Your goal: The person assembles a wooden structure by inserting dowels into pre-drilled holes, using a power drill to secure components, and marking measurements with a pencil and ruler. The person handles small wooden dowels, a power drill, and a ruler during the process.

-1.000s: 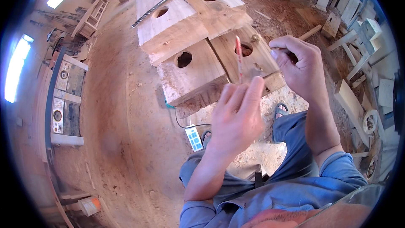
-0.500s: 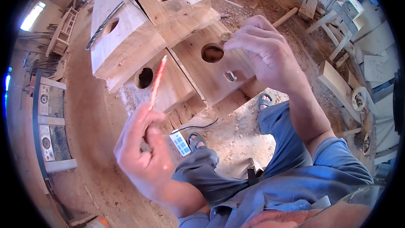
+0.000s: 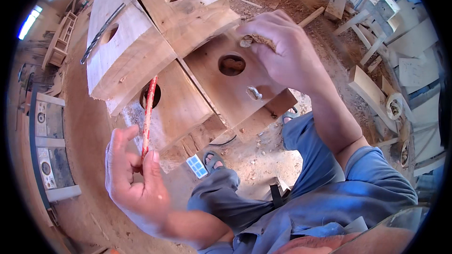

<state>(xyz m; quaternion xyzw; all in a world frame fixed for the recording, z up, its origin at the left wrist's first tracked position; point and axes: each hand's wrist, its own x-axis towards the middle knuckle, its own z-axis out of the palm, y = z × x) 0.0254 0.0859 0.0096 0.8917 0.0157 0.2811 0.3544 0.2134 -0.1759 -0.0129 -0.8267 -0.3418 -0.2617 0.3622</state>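
My left hand [image 3: 141, 186], low on the left, grips a worn red pencil [image 3: 149, 113] between thumb and fingers. The pencil points up and away, its far end over the near edge of a thick wooden block [image 3: 136, 54]. My right hand [image 3: 289, 49] is raised over the right part of the wood, its fingers curled toward the thumb. A small round-ended brownish piece [image 3: 246, 41] shows at those fingertips; its kind is unclear. Beneath are large pale boards, including a lower board [image 3: 212, 82] with a round hole [image 3: 231, 65] and a small shiny fitting [image 3: 254, 92].
A long drill bit [image 3: 101, 33] lies on the upper left block beside a hole. Below the boards, a white and blue power strip [image 3: 197, 166] is on the dusty floor near my sandalled foot [image 3: 214, 161]. Planks and offcuts [image 3: 372, 94] lean at the right.
My left hand has moved left and slightly down with the pencil, which now stands more upright. My right hand has shifted slightly left. The whole view has shifted a little.
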